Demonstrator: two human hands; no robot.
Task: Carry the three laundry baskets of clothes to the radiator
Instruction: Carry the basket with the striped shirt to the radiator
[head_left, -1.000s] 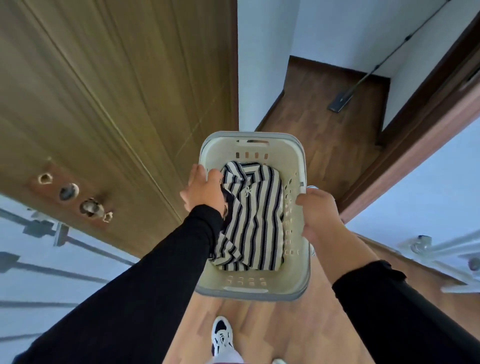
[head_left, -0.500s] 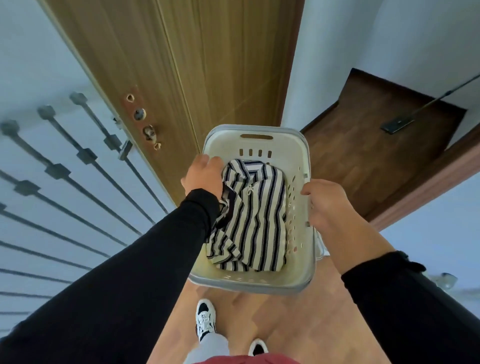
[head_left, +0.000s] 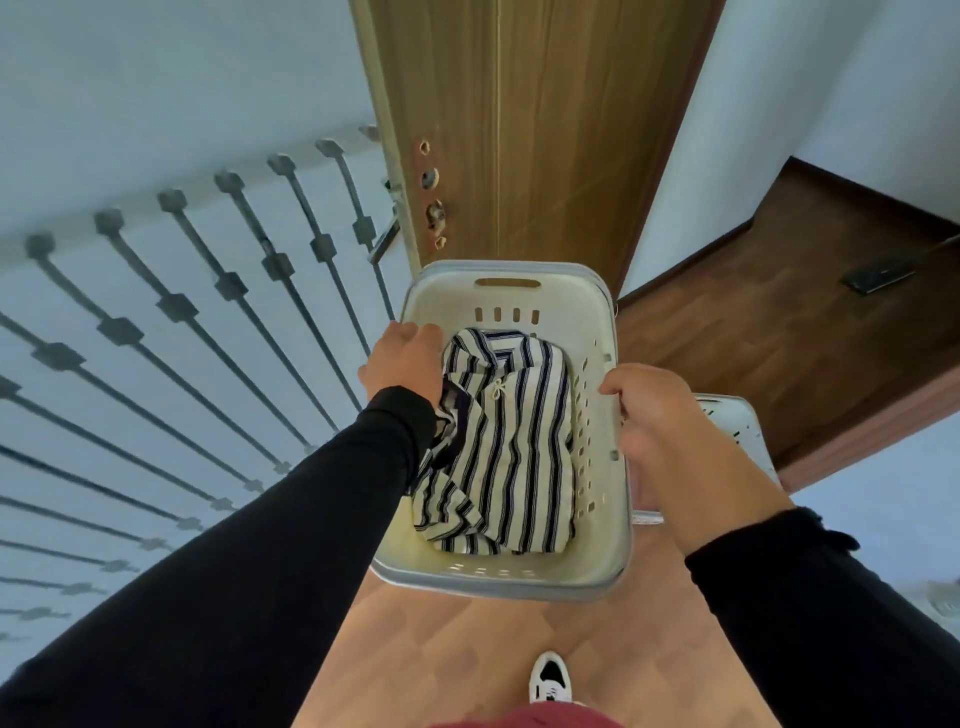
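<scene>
Head view: the cream rectangular plastic laundry basket is carried in the air in front of the torso, between the two hands, above the light wood floor. It holds one folded white shirt with dark blue stripes.

Handling: the load is a single soft garment, so the basket is judged light. The shell appears stiff and smooth; the perforated side walls give no secure hold. Take hold at the long-side rims, or at the slot handle in the far end wall. The shirt lies loose and may slide if the basket tilts.

Hand pose: the left hand is closed over the left rim, fingers curled inside, beside the shirt collar. The right hand is clamped on the right rim, thumb on top. Both forearms, in black sleeves, extend forward and converge on the basket.

Beyond the right hand, the corner of a second white basket shows low down. Beyond the left hand stands a metal baluster railing.
</scene>
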